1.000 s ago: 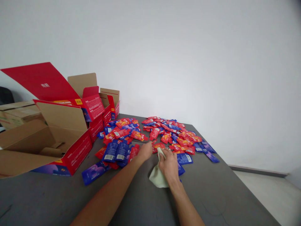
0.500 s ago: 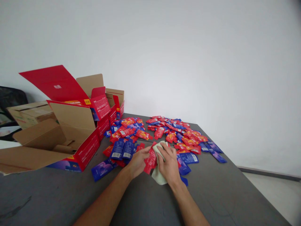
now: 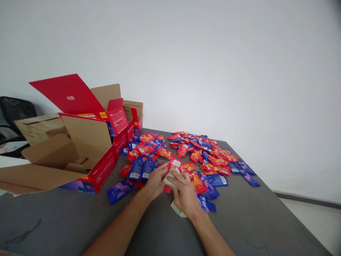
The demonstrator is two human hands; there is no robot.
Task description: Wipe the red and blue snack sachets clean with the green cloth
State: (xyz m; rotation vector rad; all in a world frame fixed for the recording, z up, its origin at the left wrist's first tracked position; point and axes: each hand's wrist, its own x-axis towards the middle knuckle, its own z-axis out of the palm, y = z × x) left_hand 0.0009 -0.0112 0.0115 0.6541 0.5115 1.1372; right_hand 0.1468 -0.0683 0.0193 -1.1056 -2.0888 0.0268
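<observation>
My left hand [image 3: 156,182] is closed on the edge of a red sachet [image 3: 175,163], whose barcode end sticks up above my fingers. A pale green cloth [image 3: 170,176] is gripped in my right hand [image 3: 183,193] and lies pressed over the sachet's lower part. One end of the cloth hangs down below my right palm. Close beyond my hands lie red and blue sachets: a left pile [image 3: 146,149] and a right pile [image 3: 197,145]. Beside my right hand, several blue sachets [image 3: 211,192] overlap a red one [image 3: 198,183].
Open red cardboard boxes [image 3: 102,170] stand along the left of the dark grey table [image 3: 253,220]. Behind them are a brown carton [image 3: 39,128] and a black mesh chair [image 3: 17,110]. A white wall [image 3: 186,71] rises at the table's far edge.
My right hand and the cloth have moved a little down and left across the sachet. The sachet now shows its barcode end upward. The whole view has shifted slightly.
</observation>
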